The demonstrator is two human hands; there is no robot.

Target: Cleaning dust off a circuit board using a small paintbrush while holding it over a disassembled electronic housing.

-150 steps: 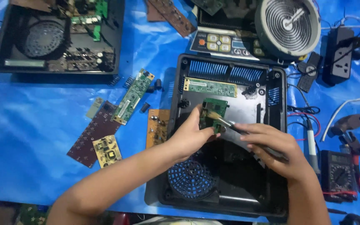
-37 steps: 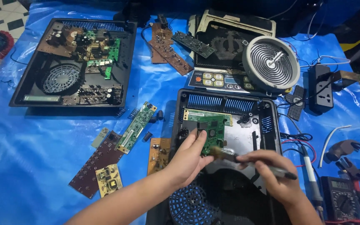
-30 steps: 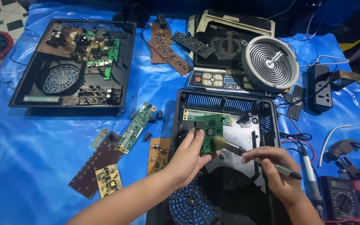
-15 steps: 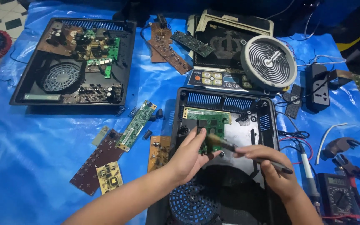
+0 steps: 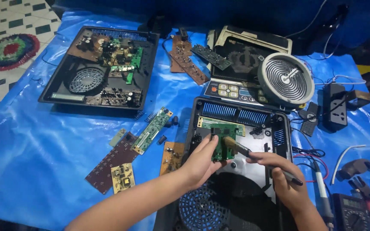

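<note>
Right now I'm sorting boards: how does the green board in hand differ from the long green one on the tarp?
The held green board is squarish, pinched upright by the left hand over the open black casing, with the right hand putting a brush to it. The long green board is narrow, flat and untouched. Both are green circuit boards.

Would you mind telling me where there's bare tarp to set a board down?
Bare tarp lies left of the brown board, below the far housing. The strip between that housing and the near housing is narrow. Crowded: right of the near housing, with soldering iron, hammer, multimeter.
</note>
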